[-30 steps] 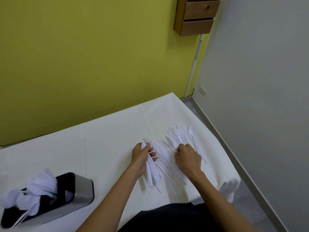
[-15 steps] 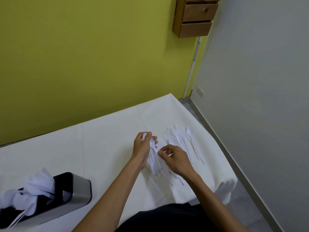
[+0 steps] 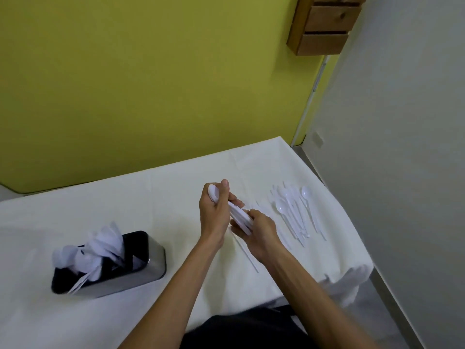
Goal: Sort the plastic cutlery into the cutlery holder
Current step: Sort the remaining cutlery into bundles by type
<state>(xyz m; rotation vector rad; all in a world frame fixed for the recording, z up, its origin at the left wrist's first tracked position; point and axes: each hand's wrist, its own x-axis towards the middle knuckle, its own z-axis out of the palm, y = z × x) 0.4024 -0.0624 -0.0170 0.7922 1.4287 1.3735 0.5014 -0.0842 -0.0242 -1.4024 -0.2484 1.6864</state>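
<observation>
My left hand (image 3: 214,212) grips a bundle of white plastic cutlery (image 3: 240,217), lifted above the table, thumb up over the bowl ends. My right hand (image 3: 259,230) holds the lower end of the same bundle from the right. Several white spoons and forks (image 3: 294,210) lie spread on the white cloth to the right of my hands. One white handle (image 3: 247,253) lies on the cloth below my hands. The steel and black cutlery holder (image 3: 141,270) stands at the left front, with white cutlery (image 3: 100,245) sticking out of it.
The white-covered table (image 3: 125,197) runs up to a yellow-green wall. Its right edge drops off near a grey wall and floor. A wooden drawer box (image 3: 324,26) hangs on the wall above the right corner.
My left hand has lifted the bundle off the cloth and raised it. My right hand left the loose pile and came left onto the bundle's lower end. The view shifted right.
</observation>
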